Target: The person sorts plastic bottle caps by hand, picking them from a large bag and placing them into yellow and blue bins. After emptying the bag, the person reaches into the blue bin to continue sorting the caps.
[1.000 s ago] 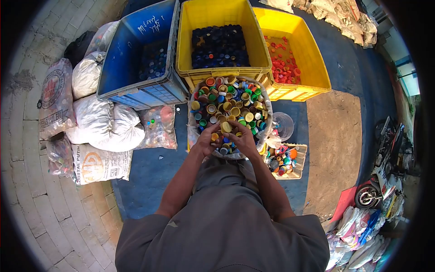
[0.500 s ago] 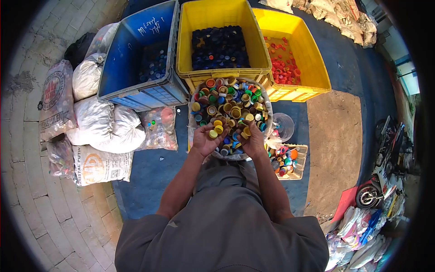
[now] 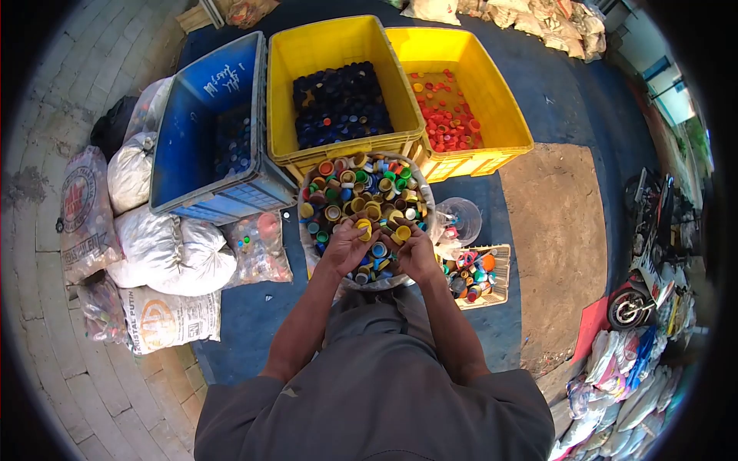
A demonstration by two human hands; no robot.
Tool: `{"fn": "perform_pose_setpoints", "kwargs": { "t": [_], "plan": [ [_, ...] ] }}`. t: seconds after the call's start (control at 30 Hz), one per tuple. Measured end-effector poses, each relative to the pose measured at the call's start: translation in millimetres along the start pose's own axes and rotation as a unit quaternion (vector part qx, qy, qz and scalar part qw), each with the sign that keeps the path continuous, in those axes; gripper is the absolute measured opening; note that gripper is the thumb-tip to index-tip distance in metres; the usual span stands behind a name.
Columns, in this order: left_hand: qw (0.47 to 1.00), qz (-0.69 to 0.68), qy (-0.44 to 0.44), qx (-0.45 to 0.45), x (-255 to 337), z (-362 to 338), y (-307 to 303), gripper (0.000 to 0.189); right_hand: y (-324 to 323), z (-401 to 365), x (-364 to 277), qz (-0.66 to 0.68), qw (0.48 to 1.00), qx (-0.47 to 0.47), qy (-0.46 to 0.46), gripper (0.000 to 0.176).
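Bottle cap (image 3: 364,227), yellow, pinched in left hand (image 3: 346,247) fingers; second yellow cap (image 3: 402,233) pinched in right hand (image 3: 417,252); both over near half of lined tub (image 3: 430,203).

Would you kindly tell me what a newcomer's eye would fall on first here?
Most likely, across the top, the blue bin at left, the middle yellow bin with mostly dark caps and the right yellow bin with mostly red caps. Below them, the left hand and right hand hold yellow caps over a round container heaped with mixed-colour caps.
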State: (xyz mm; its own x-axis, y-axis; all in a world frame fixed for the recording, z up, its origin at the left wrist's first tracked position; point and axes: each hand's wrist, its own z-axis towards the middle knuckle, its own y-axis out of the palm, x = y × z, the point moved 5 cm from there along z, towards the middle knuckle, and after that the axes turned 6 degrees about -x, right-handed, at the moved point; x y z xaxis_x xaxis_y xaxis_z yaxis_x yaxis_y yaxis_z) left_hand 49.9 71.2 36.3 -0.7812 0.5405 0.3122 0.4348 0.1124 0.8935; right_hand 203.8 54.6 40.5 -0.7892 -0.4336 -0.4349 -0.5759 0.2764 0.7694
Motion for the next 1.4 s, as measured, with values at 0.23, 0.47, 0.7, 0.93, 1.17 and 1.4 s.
{"fn": "perform_pose_setpoints", "kwargs": {
  "t": [0.23, 0.47, 0.7, 0.93, 1.17, 1.4],
  "plan": [
    [0.998, 0.032, -0.024, 0.052, -19, 82, 37, 0.02, -21, 15, -59, -0.001, 0.996, 0.01, -0.085, 0.054],
    [0.998, -0.037, -0.055, 0.014, -38, 204, 94, 0.048, -57, 79, -146, -0.02, 0.98, 0.059, -0.187, 0.037],
    [0.998, -0.055, 0.008, 0.029, -9, 252, 162, 0.089, -23, 110, -240, -0.015, 0.973, 0.074, -0.219, 0.051],
    [0.996, 0.029, 0.065, -0.044, 27, 158, 87, 0.062, -114, 73, -175, -0.015, 0.975, 0.072, -0.21, 0.05],
    [0.942, 0.233, 0.174, 0.17, 56, 29, -35, 0.026, -113, 8, -82, -0.138, 0.96, 0.176, -0.168, 0.047],
    [0.782, 0.495, 0.246, 0.289, 55, -35, -47, 0.022, -50, 11, -68, -0.558, 0.761, 0.141, -0.301, 0.029]
  ]
}}
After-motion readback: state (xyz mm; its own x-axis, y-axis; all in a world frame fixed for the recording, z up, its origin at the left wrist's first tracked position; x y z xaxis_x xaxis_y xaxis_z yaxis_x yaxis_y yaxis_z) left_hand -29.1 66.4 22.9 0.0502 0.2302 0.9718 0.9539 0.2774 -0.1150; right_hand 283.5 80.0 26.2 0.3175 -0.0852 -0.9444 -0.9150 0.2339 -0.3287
